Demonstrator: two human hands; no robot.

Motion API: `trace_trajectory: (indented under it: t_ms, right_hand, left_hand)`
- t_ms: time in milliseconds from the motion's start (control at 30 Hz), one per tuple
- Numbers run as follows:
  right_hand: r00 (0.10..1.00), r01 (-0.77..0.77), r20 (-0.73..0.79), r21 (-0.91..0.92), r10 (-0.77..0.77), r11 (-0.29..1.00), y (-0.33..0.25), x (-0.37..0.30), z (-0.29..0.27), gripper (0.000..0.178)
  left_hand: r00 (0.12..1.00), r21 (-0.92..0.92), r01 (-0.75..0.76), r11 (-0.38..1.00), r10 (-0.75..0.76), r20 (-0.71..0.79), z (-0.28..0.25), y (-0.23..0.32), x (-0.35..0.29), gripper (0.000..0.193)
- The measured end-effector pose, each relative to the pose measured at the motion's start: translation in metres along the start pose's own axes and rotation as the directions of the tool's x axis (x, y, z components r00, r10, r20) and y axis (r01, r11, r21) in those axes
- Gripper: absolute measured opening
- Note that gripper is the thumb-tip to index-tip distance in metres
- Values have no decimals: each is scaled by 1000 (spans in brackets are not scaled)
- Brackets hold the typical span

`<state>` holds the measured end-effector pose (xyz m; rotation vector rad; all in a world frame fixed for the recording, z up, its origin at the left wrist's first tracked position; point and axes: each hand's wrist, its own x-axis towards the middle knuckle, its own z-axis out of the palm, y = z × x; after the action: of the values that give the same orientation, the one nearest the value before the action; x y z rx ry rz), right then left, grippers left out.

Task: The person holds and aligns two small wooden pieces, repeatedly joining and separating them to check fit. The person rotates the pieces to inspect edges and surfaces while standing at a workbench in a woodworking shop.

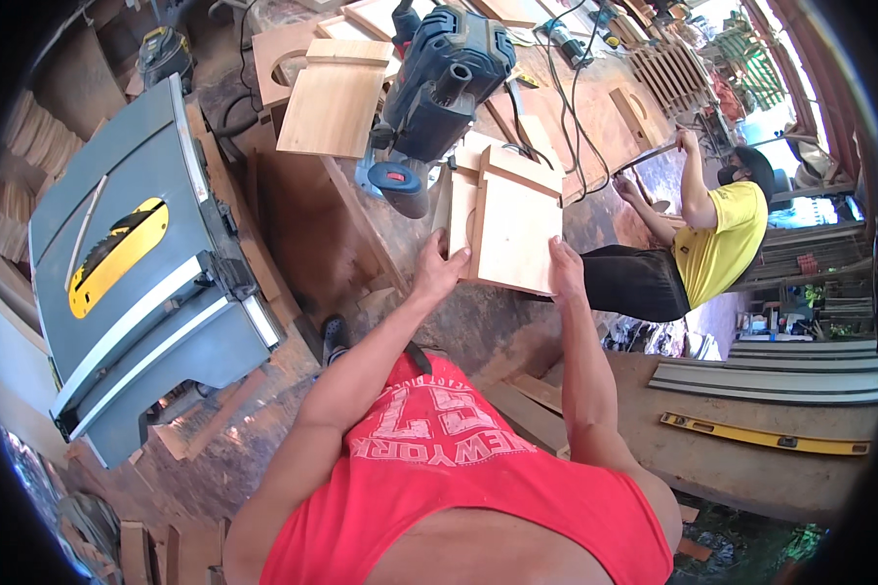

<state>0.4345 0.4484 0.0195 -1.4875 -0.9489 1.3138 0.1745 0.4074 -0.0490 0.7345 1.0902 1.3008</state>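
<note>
A pale wooden panel (515, 230) with a raised strip across its far end is between my two hands. My left hand (441, 266) is closed at its near left corner, fingers along the left side. At the right edge my right hand (567, 267) grips it, thumb on top and fingers mostly hidden beneath. Another thin board (446, 207) shows along the panel's left side. Just beyond stands a blue-and-black router (439, 97) with a dark side handle, touched by neither hand. A similar panel with a strip (333, 109) lies left of the router.
A table saw (156, 249) with a yellow blade insert is on the left. Black cables (573, 117) trail over the far workbench. To the right a person in a yellow shirt (727, 234) holds a long thin piece. A yellow spirit level (766, 434) lies at the lower right.
</note>
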Motion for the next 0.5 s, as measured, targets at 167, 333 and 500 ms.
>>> trace_trajectory:
  t_ms: [167,333,500]
  right_hand:
    - [994,83,-56,-116,-90,990,-32,-59,-24,34]
    - [987,110,-106,-106,-121,988,-15,-146,-57,36]
    - [991,130,-63,212,-119,969,50,-192,-91,52]
  left_hand:
    - [997,108,-62,992,56,61,-14,7,-1,49]
    - [984,428,-133,894,169,-47,-14,36,-12,52]
    - [870,704,-301,643,488,-74,-17,32,-29,63]
